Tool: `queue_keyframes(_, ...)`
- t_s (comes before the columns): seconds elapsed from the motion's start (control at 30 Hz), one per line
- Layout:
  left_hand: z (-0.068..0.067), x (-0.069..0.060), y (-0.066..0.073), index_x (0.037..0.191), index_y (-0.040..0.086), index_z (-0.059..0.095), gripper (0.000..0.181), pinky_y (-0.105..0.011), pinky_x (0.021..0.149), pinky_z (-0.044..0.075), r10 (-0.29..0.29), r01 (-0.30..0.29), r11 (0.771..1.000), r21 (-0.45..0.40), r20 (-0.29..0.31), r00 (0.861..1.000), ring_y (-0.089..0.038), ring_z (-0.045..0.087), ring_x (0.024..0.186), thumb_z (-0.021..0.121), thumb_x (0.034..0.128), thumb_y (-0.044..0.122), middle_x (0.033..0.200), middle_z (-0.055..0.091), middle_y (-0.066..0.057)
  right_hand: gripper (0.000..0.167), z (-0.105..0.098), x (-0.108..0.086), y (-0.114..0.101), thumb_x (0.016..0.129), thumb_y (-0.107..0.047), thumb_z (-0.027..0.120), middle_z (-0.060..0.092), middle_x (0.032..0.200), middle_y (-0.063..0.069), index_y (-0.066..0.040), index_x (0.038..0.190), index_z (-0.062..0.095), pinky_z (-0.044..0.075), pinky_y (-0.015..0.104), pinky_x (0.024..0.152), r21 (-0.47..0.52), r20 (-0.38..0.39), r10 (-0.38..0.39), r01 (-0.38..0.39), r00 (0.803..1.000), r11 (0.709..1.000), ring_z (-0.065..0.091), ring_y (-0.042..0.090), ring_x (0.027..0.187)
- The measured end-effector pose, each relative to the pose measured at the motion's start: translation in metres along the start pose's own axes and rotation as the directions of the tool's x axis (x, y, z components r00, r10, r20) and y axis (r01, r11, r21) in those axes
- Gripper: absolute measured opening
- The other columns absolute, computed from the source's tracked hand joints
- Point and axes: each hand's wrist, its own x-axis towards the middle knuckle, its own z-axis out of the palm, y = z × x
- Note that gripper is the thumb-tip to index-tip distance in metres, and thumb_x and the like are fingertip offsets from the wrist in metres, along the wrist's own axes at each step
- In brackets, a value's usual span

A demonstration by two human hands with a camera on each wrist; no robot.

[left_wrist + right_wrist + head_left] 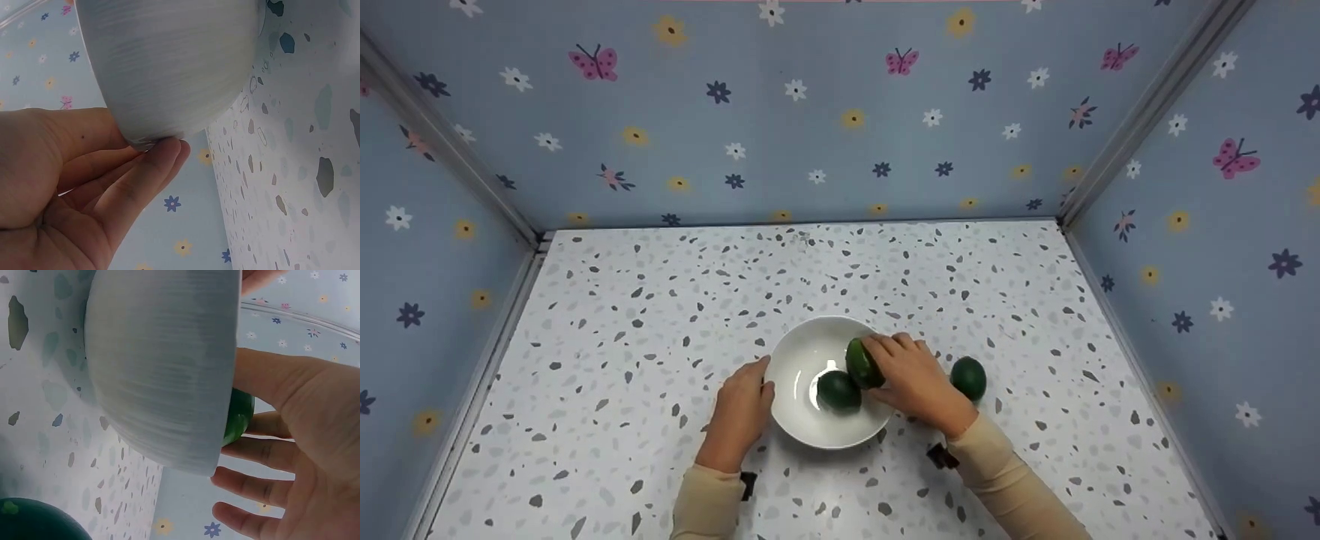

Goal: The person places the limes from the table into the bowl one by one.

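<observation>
A white bowl (802, 352) stands on the speckled table, one dark green oval fruit (838, 391) lying inside it. My left hand (740, 409) grips the bowl's left rim between thumb and fingers; in the left wrist view the hand (101, 169) pinches the edge of the bowl (169, 62). Over the bowl's right side, my right hand (919, 382) holds a second green fruit (863, 364). In the right wrist view this fruit (240, 416) shows partly behind the bowl (163, 371), with the fingers of my right hand (292, 444) around it.
A third green fruit (968, 378) lies on the table (660, 300) to the right of the bowl, close beside my right wrist. Blue flowered panels (810, 112) stand behind the table and along both sides.
</observation>
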Motion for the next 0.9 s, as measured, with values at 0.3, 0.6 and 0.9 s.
queue_keyframes(0.3,0.0,0.002,0.0,0.134,-0.009,0.056,0.04,-0.048,0.098,0.052,-0.036,0.036,0.999,-0.006,0.028,0.999,-0.038,0.062,0.115,0.061,0.0943,-0.004,0.123,0.064,-0.025,0.077,0.0,-0.005,0.005,0.079,-0.031,0.085,0.057,0.138,0.01,-0.006,0.144,0.051,0.05,0.047,0.09,0.03,-0.016,-0.014,0.014,1.0,0.999,0.055,0.032,0.112)
queue_keyframes(0.6,0.001,0.002,-0.003,0.133,-0.009,0.058,0.04,-0.051,0.098,0.051,0.0,0.0,1.0,-0.004,0.012,1.0,-0.04,0.061,0.115,0.062,0.0935,-0.004,0.121,0.064,-0.024,0.065,-0.022,-0.027,0.022,0.086,-0.025,0.08,0.059,0.137,0.011,-0.006,0.141,0.053,0.05,0.052,0.088,0.122,-0.086,0.019,-0.008,0.996,0.992,0.056,0.033,0.116)
queue_keyframes(0.9,0.0,0.002,-0.002,0.134,-0.008,0.058,0.04,-0.052,0.099,0.05,-0.017,0.017,1.0,0.006,0.025,1.0,-0.04,0.06,0.117,0.061,0.0941,-0.004,0.123,0.064,-0.025,0.066,-0.041,-0.059,0.047,0.083,-0.025,0.084,0.062,0.131,0.013,-0.005,0.139,0.056,0.051,0.055,0.087,0.102,-0.187,0.109,-0.091,0.976,0.991,0.058,0.035,0.113)
